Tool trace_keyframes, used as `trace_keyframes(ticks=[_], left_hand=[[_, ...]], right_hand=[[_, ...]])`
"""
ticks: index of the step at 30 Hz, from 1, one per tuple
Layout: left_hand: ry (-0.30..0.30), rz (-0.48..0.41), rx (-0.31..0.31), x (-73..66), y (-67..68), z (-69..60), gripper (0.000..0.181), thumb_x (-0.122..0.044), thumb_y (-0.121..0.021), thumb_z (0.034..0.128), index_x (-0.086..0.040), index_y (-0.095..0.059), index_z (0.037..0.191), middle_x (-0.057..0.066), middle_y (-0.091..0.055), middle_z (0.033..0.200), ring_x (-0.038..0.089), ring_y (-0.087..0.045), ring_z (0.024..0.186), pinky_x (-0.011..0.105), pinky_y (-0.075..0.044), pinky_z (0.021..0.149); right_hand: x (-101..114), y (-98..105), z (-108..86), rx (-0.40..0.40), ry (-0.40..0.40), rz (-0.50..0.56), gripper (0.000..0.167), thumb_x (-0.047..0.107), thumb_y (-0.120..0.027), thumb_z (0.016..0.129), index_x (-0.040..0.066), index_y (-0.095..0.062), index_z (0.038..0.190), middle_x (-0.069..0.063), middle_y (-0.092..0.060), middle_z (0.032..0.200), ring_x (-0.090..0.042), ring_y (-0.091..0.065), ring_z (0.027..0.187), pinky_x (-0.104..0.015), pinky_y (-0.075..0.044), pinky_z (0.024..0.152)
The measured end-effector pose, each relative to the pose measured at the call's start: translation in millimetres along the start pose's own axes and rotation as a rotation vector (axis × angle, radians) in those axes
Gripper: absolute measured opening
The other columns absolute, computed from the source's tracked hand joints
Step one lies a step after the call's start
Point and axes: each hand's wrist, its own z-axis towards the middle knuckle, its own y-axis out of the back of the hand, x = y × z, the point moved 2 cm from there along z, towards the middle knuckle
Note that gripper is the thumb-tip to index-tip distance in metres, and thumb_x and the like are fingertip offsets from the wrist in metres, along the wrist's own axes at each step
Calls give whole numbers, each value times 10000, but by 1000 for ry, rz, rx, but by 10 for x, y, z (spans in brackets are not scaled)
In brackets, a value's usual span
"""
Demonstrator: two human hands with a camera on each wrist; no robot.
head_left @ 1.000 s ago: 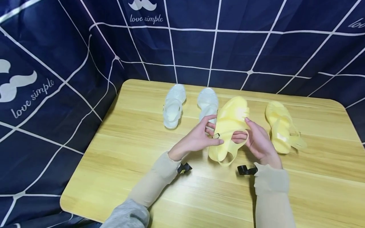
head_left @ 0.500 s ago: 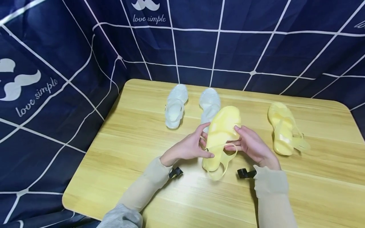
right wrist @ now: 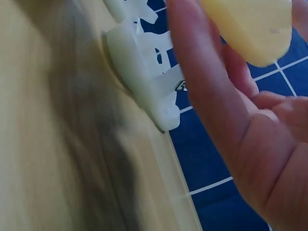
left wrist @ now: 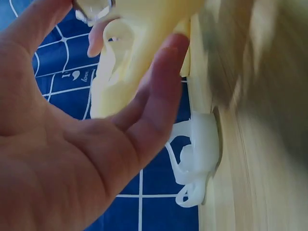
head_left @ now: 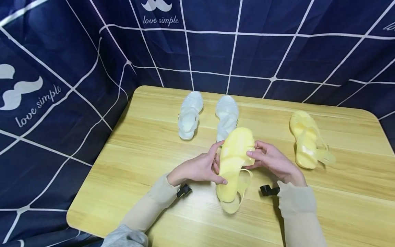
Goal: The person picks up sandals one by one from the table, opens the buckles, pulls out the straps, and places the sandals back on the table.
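A yellow jelly sandal [head_left: 239, 144] is held over the table between my two hands, toe end away from me and strap hanging toward me. Along its left edge my left hand [head_left: 199, 168] grips it, thumb over the edge and fingers beneath. On the right, near the toe part, my right hand [head_left: 274, 163] pinches its edge with thumb and fingers. The left wrist view has the left hand [left wrist: 57, 149] around the sandal [left wrist: 149, 24]; in the right wrist view only a rounded end of the sandal [right wrist: 262, 36] shows beyond the right hand [right wrist: 260, 144].
Two whitish jelly sandals stand at the back of the wooden table [head_left: 129, 164]: a left one [head_left: 189, 115] and a right one [head_left: 227, 109], partly behind the held sandal. Another yellow sandal [head_left: 305, 140] lies to the right. Dark blue gridded cloth [head_left: 210, 48] hangs behind.
Both hands have brought the yellow sandal toward me and a little left, away from the other yellow one. The right thumb has shifted along its edge, fingers now nearer the toe.
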Motion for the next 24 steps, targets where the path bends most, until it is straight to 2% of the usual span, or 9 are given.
trace_keyframes(ticks=[5, 8, 11, 14, 19, 24], left_hand=[[40, 18, 42, -7, -32, -101, 1180, -233, -852, 729, -168, 11, 1531, -5, -620, 920, 31, -660, 751, 191, -522, 720], [36, 42, 57, -40, -59, -146, 1178, -232, -851, 728, -182, 9, 1532, -11, -637, 884, 35, -662, 716, 188, -523, 692], [33, 87, 59, -81, -82, -178, 1157, -247, -854, 722, -178, -22, 1524, -24, -658, 842, 37, -660, 683, 180, -515, 667], [47, 166, 71, -111, -102, -200, 1140, -302, -852, 721, -135, -52, 1515, -39, -671, 834, 17, -636, 683, 166, -498, 659], [104, 299, 120, -110, -131, -216, 1080, -418, -832, 717, -58, -154, 1476, -52, -671, 843, -1, -574, 657, 161, -469, 627], [155, 350, 158, -90, -136, -223, 1112, -465, -814, 717, 6, -165, 1487, -115, -627, 793, -2, -553, 641, 162, -458, 617]], right_hand=[[-44, -15, -31, 0, -25, -120, 163, 128, -640, 921, 10, -535, 962, 19, -676, 847, -109, -671, 821, -365, -577, 775], [-73, -22, -36, 7, -34, -177, 190, 150, -660, 909, 27, -516, 898, 44, -633, 769, -77, -613, 747, -287, -542, 718], [-101, -26, -38, 21, -37, -220, 228, 168, -669, 904, 48, -484, 847, 57, -569, 707, -76, -528, 672, -263, -473, 638], [-126, -36, -36, 57, -29, -242, 199, 153, -664, 907, 40, -509, 856, 43, -595, 728, -76, -537, 673, -267, -480, 624], [-168, -69, -32, 146, -32, -253, 187, 119, -652, 911, -36, -558, 953, -5, -683, 840, -78, -634, 755, -320, -570, 708], [-191, -89, -29, 166, -49, -302, 230, 165, -666, 907, -49, -588, 942, 5, -666, 802, -99, -630, 747, -353, -578, 731]])
